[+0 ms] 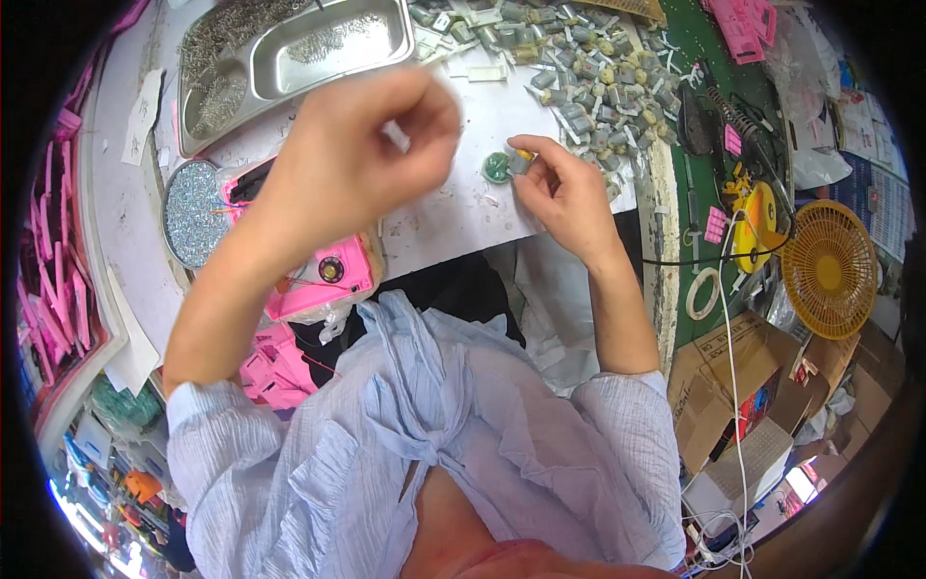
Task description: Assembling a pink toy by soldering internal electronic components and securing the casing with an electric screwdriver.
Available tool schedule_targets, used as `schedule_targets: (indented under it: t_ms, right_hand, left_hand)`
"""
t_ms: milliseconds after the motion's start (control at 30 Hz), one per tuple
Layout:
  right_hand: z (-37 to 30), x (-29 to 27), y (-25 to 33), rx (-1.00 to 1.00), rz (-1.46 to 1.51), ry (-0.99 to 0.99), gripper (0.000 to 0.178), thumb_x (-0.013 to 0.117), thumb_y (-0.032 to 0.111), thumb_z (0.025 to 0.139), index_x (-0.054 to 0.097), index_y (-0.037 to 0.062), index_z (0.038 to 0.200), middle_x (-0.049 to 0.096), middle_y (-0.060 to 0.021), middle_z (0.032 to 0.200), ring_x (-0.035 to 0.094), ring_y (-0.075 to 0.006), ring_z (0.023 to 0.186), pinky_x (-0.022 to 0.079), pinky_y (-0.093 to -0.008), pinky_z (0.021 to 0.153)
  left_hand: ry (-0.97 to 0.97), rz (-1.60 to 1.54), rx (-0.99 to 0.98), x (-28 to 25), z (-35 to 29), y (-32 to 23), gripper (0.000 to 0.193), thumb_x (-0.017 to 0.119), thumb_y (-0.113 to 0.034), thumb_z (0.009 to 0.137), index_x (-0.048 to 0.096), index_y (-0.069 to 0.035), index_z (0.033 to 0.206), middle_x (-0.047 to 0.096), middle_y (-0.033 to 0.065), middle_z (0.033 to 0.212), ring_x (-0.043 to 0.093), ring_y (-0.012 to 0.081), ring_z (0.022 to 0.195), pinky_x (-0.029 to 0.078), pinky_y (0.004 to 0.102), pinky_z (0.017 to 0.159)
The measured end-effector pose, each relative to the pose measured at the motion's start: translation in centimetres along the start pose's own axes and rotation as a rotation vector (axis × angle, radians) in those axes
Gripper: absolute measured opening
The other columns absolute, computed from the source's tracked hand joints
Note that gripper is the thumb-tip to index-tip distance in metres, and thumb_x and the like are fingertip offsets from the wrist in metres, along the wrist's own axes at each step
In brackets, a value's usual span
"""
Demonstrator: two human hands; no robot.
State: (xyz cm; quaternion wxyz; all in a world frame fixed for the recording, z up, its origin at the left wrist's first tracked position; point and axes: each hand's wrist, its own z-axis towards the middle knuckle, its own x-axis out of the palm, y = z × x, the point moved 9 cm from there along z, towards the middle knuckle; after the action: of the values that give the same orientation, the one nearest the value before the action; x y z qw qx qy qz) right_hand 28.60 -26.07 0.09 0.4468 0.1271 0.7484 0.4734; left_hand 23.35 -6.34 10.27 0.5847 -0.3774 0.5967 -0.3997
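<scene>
My right hand (pixel 569 198) pinches a small grey block-shaped part (pixel 519 162) with a yellow end between thumb and fingertips, low over the white tabletop. Touching or just beside that part is a small round green piece (pixel 496 168). My left hand (pixel 386 145) is raised over the table, left of the right hand and in front of the steel tray (pixel 333 87). Its fingers curl in toward the thumb and are blurred by motion; whatever they hold, if anything, cannot be made out. The tray's compartments hold many small metal springs (pixel 338 37).
Many similar grey parts (pixel 588 77) lie piled at the far right of the table. A round dish of small metal pieces (pixel 193 207) and a pink plastic housing (pixel 333 270) with wires sit at left. Beyond the right edge are a yellow basket (pixel 830 270) and cardboard boxes (pixel 719 372).
</scene>
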Motion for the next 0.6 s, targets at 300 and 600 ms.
schedule_targets:
  t_ms: [300,600]
  right_hand:
    - [1.4,1.8,4.1,-0.362,-0.553,0.026,0.037,0.066,0.004,0.08,0.069,0.0082,0.118,0.071,-0.0127,0.087,0.07,-0.0281,0.073,0.056,-0.0399,0.071]
    - [-1.7,8.1,8.0,0.132,0.83,0.378,0.048,0.073,0.0,0.089,0.059,0.0005,0.135,0.062,0.0024,0.081,0.053,-0.0026,0.068,0.041,-0.0182,0.06]
  left_hand:
    - [-0.046,-0.689,-0.315,1.7,-10.7,6.7,0.008,0.065,-0.001,0.096,0.065,0.002,0.103,0.067,0.0026,0.091,0.065,0.0072,0.077,0.051,0.0198,0.063]
    - [-0.217,-0.145,-0.069,0.0,-13.8,5.9,0.018,0.071,0.004,0.089,0.063,0.0,0.106,0.068,0.0079,0.097,0.067,0.0137,0.084,0.057,0.0264,0.072]
